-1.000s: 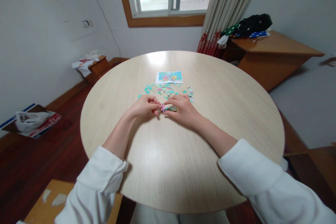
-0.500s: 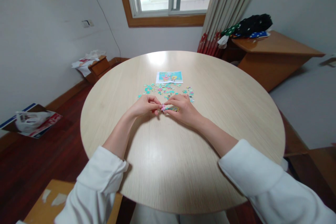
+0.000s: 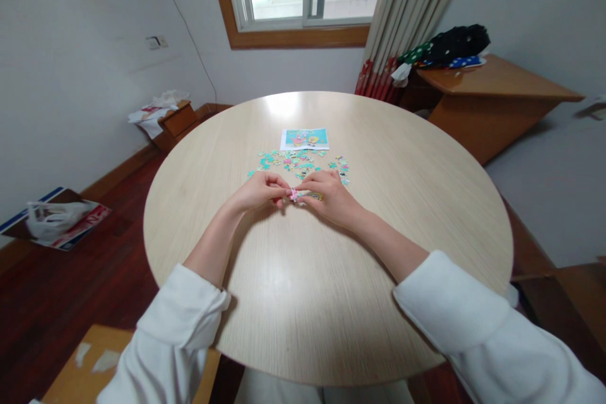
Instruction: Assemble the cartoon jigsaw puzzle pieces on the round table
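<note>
Pink puzzle pieces sit between my two hands near the middle of the table. My left hand pinches them from the left with thumb and forefinger. From the right, my right hand grips them between thumb and fingertips. Under the arch of the right hand lies a yellowish puzzle part, partly hidden by the fingers. Just beyond the hands, loose puzzle pieces, mostly turquoise, are scattered. Behind them rests a printed picture with a pink and a yellow figure on turquoise.
All of this is on a round pale wooden table. A brown desk with dark cloth stands at the right back. A cardboard box is at the lower left, and a plastic bag lies on the floor at left.
The hands stay in nearly the same place, with only slight finger movement at the pink pieces. The whole view has shifted very slightly.
</note>
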`<act>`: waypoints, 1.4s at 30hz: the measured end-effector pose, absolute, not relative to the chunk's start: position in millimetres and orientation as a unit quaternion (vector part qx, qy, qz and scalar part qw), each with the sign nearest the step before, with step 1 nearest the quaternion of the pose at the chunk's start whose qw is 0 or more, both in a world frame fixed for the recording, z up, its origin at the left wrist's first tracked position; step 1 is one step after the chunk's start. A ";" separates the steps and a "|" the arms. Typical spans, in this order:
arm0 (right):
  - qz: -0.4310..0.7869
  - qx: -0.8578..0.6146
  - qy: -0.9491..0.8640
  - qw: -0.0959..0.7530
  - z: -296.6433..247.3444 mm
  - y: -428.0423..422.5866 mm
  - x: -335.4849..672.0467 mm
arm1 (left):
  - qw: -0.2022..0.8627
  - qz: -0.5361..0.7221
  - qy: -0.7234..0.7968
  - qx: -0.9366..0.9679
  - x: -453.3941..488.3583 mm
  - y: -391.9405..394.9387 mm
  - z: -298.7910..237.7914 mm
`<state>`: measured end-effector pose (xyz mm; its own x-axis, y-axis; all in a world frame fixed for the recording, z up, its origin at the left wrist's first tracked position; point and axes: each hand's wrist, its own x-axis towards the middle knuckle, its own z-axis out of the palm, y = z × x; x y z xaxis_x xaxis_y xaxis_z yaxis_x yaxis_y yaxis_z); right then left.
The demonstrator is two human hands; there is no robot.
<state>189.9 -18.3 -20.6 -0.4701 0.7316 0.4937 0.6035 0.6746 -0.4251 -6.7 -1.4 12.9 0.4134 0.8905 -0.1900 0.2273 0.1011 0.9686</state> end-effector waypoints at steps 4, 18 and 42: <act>0.090 -0.393 -0.851 0.336 -19.5 -18.3 189.5 | 0.577 0.293 0.455 0.611 -6.9 -0.9 12.3; 0.076 -0.355 -0.866 0.344 -15.0 -23.0 186.9 | 0.580 0.295 0.448 0.613 -6.2 -0.3 10.5; 0.220 -0.435 -0.791 0.370 -14.4 -23.3 183.5 | 0.498 0.353 0.503 0.612 -7.7 0.1 10.2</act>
<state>183.5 -23.3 -14.4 -0.3486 0.8505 0.3938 0.5258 0.5253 -0.6690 -7.7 0.1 10.2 0.2443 0.9673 -0.0685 0.2636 0.0018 0.9646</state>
